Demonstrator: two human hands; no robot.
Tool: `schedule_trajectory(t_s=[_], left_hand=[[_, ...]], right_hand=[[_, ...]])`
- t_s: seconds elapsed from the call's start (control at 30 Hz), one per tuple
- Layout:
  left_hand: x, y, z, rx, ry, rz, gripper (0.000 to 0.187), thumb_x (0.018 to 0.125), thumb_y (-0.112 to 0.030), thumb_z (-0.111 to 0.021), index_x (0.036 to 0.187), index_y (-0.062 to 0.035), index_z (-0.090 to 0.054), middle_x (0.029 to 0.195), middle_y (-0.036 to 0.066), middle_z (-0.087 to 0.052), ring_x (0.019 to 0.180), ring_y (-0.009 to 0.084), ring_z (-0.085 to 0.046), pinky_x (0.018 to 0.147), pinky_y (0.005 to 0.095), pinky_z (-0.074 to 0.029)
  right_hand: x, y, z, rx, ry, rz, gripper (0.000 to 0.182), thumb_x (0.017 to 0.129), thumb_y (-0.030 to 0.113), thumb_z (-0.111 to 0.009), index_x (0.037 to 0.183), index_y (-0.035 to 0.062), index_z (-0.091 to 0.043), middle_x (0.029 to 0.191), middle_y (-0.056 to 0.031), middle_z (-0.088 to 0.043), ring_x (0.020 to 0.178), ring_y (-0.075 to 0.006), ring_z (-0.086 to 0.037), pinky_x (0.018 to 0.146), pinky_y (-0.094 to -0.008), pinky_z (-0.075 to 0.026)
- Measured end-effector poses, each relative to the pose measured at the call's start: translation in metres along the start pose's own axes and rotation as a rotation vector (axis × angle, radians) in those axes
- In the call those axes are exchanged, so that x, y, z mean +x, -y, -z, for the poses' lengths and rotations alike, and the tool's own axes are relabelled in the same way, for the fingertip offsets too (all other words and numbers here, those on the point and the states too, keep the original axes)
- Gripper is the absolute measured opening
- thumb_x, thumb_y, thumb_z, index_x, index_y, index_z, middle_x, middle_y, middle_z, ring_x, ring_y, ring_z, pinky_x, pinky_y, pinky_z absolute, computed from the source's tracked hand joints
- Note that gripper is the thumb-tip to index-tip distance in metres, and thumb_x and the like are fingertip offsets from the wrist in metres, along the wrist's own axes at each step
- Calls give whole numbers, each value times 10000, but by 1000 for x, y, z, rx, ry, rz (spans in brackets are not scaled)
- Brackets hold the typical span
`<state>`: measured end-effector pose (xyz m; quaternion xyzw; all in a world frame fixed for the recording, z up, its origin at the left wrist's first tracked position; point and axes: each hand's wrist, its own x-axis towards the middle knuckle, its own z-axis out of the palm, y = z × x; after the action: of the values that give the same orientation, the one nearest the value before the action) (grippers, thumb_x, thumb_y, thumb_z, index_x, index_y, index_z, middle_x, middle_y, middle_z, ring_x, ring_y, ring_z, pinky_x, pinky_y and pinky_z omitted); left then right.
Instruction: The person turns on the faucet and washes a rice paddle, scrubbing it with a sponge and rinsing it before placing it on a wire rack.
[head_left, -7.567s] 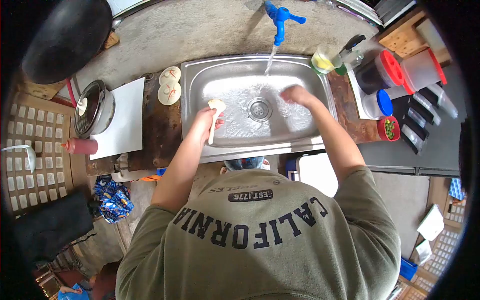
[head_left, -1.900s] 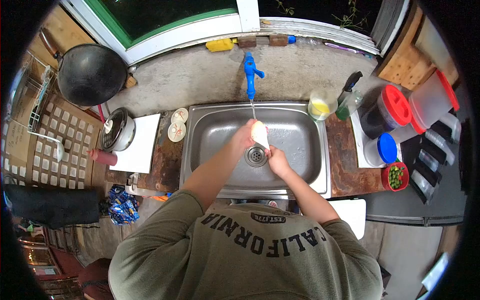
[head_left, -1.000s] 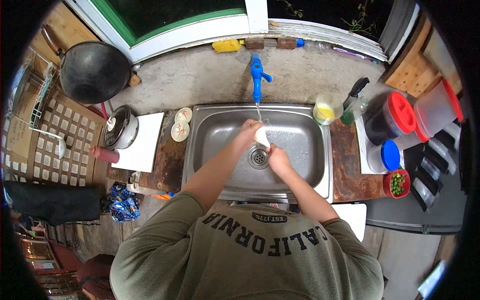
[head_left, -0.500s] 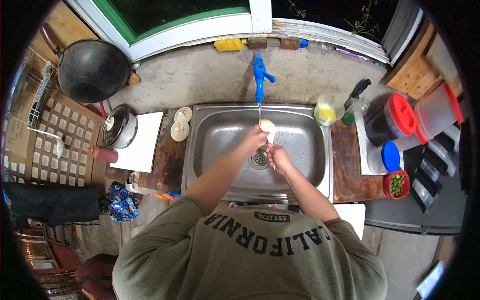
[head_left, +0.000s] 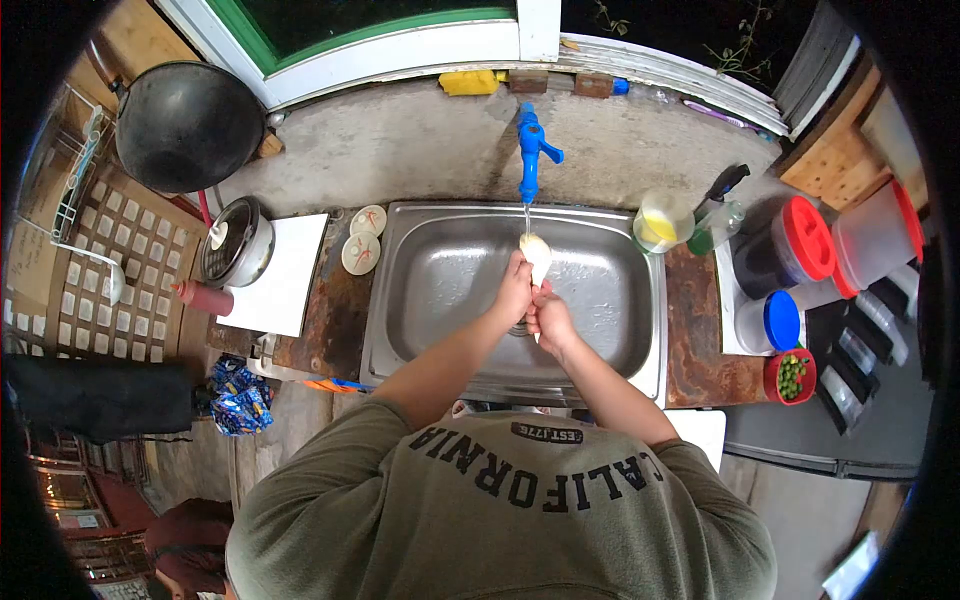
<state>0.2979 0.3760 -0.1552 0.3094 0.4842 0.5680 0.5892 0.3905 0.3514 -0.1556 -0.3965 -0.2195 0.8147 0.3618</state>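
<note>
Over the steel sink (head_left: pixel 440 290) I hold a pale rice paddle (head_left: pixel 536 250) under a thin stream from the blue tap (head_left: pixel 529 155). My left hand (head_left: pixel 516 290) grips the paddle just below its rounded head. My right hand (head_left: pixel 548 312) is closed around the lower end of its handle, touching the left hand. The paddle's head points up toward the tap. The handle is mostly hidden by my fingers.
Left of the sink stand two small round lids (head_left: pixel 360 245), a white board (head_left: pixel 278 270), a rice cooker (head_left: pixel 232 250) and a red bottle (head_left: pixel 200 296). A black wok (head_left: pixel 185 120) hangs at the back left. On the right are a cup of yellow liquid (head_left: pixel 665 220) and lidded containers (head_left: pixel 790 250).
Since half a second ago my hands have drawn closer together on the paddle and shifted slightly toward the tap. Earlier the left hand held the paddle alone beside the running water.
</note>
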Motion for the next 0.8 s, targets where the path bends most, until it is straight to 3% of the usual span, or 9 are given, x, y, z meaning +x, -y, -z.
schedule_trajectory(t_s=[0.17, 0.27, 0.37, 0.47, 0.57, 0.67, 0.7, 0.8], left_hand=[[4, 6, 0, 52, -83, -34, 232, 878, -213, -289, 996, -69, -427, 686, 101, -518, 480, 190, -522, 412, 285, -438], [14, 14, 4, 85, -105, -23, 248, 886, -235, -294, 1009, -68, -428, 692, 112, -527, 475, 204, -526, 404, 296, -440], [12, -14, -7, -45, -140, 177, 242, 888, -231, -298, 1002, -65, -432, 703, 122, -539, 471, 215, -531, 399, 306, -446], [19, -17, -7, -85, -84, 162, 232, 888, -220, -304, 1018, -66, -420, 733, 127, -549, 481, 220, -535, 400, 311, -454], [17, -10, -2, -120, 49, 129, 209, 870, -163, -338, 1047, -69, -397, 790, 125, -547, 573, 208, -556, 453, 305, -464], [10, -3, -7, 91, 78, -27, 233, 842, -110, -369, 1071, -71, -370, 878, 122, -537, 673, 188, -560, 519, 281, -464], [13, 4, -3, 132, 75, 71, 246, 822, -78, -384, 1066, -67, -362, 933, 110, -518, 768, 175, -542, 607, 281, -454], [22, 29, 2, 332, -51, -213, 264, 828, -99, -381, 1088, -63, -354, 964, 103, -507, 823, 185, -519, 684, 296, -440]], right_hand=[[0, -7, -1, -17, 7, 14, 158, 905, 181, -370, 793, 108, -454, 549, 34, -396, 387, -58, -302, 323, -202, -232], [0, -12, -2, -132, -95, 57, 167, 904, 193, -382, 780, 112, -459, 550, 33, -409, 388, -62, -323, 321, -207, -246], [-5, -8, -4, -209, -104, 107, 200, 908, 214, -391, 750, 112, -459, 556, 35, -415, 394, -69, -320, 338, -204, -253], [1, -4, -3, -241, -107, 107, 212, 908, 243, -401, 747, 120, -460, 552, 43, -414, 393, -62, -321, 336, -204, -250], [1, 8, -9, -150, -121, 104, 222, 910, 221, -386, 724, 117, -446, 526, 37, -396, 368, -65, -325, 315, -219, -256], [10, 7, -3, -130, -160, 69, 217, 913, 225, -377, 776, 100, -490, 527, 37, -401, 370, -67, -334, 315, -220, -265], [10, 7, -3, -163, -163, 88, 211, 913, 224, -374, 808, 91, -500, 530, 34, -408, 370, -68, -336, 315, -221, -265], [7, 4, -3, -246, -164, 123, 218, 914, 218, -365, 922, 61, -516, 545, 26, -437, 375, -67, -346, 319, -221, -268]])
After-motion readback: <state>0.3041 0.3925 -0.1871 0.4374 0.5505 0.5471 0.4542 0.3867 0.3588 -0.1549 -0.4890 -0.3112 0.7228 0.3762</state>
